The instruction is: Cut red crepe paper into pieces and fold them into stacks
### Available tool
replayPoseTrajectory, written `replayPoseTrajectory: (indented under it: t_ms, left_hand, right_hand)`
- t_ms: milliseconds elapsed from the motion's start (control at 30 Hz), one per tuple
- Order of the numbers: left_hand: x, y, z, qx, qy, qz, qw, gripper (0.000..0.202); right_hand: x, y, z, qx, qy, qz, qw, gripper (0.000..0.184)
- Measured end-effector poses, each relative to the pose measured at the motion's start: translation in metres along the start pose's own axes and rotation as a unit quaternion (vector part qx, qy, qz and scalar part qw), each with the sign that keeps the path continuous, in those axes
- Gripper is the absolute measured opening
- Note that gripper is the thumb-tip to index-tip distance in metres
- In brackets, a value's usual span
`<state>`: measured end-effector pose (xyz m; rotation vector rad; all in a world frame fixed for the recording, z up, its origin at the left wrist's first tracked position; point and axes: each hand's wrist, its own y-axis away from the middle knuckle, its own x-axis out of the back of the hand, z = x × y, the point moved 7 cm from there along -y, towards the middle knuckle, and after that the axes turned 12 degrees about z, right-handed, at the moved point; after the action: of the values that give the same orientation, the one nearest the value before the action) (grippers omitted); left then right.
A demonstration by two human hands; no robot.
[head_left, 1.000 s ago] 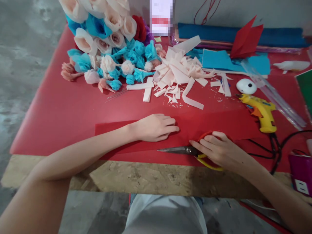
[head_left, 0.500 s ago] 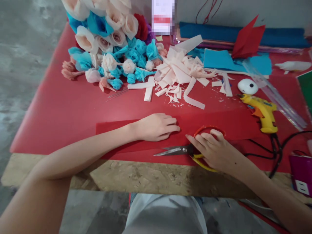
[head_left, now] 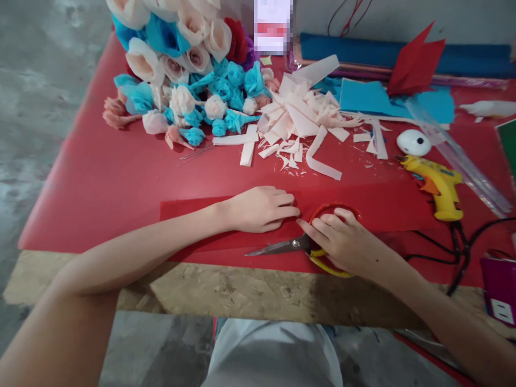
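A long strip of red crepe-like paper (head_left: 382, 201) lies across the red tabletop. My left hand (head_left: 262, 209) rests palm down on it, fingers stretched and slightly bent, pressing its surface. Just to the right, my right hand (head_left: 338, 239) grips a pair of scissors (head_left: 295, 244) with red and yellow handles. Their dark blades point left, almost together, below my left hand and near the paper's lower edge. The right fingertips come close to the left ones. Part of the handles is hidden by my right hand.
Paper flowers (head_left: 217, 107) crowd the back left, beside a heap of pale paper scraps (head_left: 300, 110). A yellow glue gun (head_left: 443, 188) with black cable lies right, near a white egg-shaped object (head_left: 413, 142). Folded blue paper (head_left: 363, 97) sits behind. A wooden edge (head_left: 242, 293) runs along the front.
My right hand has shifted left with the scissors, nearer my left hand, and the blades have come closer together. My left hand keeps its place on the paper.
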<state>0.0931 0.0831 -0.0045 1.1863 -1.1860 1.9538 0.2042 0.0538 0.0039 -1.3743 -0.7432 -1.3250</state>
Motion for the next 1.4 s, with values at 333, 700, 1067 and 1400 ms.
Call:
replayPoseTrajectory:
  t_ms: [333, 700, 1067, 1400]
  left_hand:
    - [-0.004, 0.002, -0.002, -0.002, -0.003, -0.021, 1.0, 0.03]
    - [0.023, -0.007, 0.005, 0.022, 0.108, -0.018, 0.994, 0.025]
    - [0.009, -0.004, 0.008, 0.008, 0.033, 0.012, 0.999, 0.028]
    - [0.0, -0.001, 0.012, 0.01, 0.002, 0.015, 1.0, 0.024]
  right_hand:
    - [0.011, 0.003, -0.008, 0.081, 0.037, 0.032, 0.995, 0.035]
    - [0.018, 0.023, 0.002, 0.057, -0.019, 0.008, 0.998, 0.03]
    - [0.014, 0.05, 0.017, 0.006, 0.026, -0.024, 0.999, 0.035]
    - [0.037, 0.065, 0.027, -0.009, 0.097, 0.012, 0.995, 0.035]
